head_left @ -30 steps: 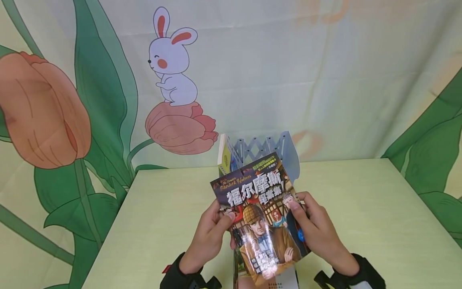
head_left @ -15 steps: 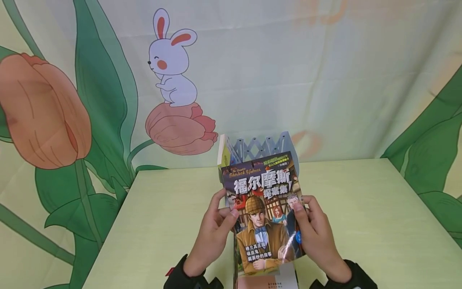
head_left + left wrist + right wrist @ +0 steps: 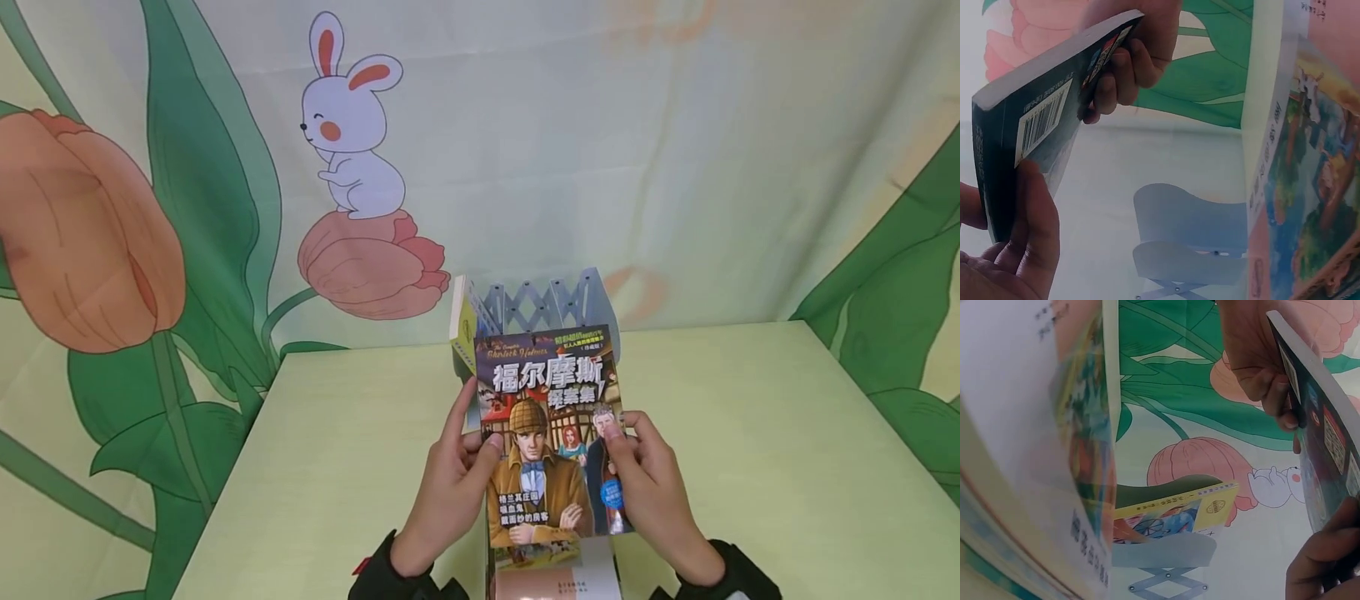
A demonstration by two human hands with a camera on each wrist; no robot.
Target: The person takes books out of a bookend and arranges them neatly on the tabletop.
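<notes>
In the head view, a paperback book (image 3: 543,442) with a detective in a checked cap on its cover is held up facing the head camera, nearly straight. My left hand (image 3: 450,483) grips its left edge, thumb on the cover and index finger stretched along the side. On the other edge my right hand (image 3: 656,492) pinches it, thumb in front and fingers behind. The left wrist view shows the dark back cover (image 3: 1054,119) with a barcode, fingers curled against it. Directly below, partly covered by the paperback, lies a stack of books (image 3: 555,579).
Behind the paperback stands a blue-grey expanding book rack (image 3: 532,304) with lattice sides. A yellow book (image 3: 1179,512) stands at its left end. The pale table (image 3: 337,467) runs back to a printed curtain (image 3: 540,167) with a rabbit and tulips.
The paperback has turned from a leftward tilt to almost upright, both hands turning with it. My left index finger now reaches further up its edge. The rack has not moved.
</notes>
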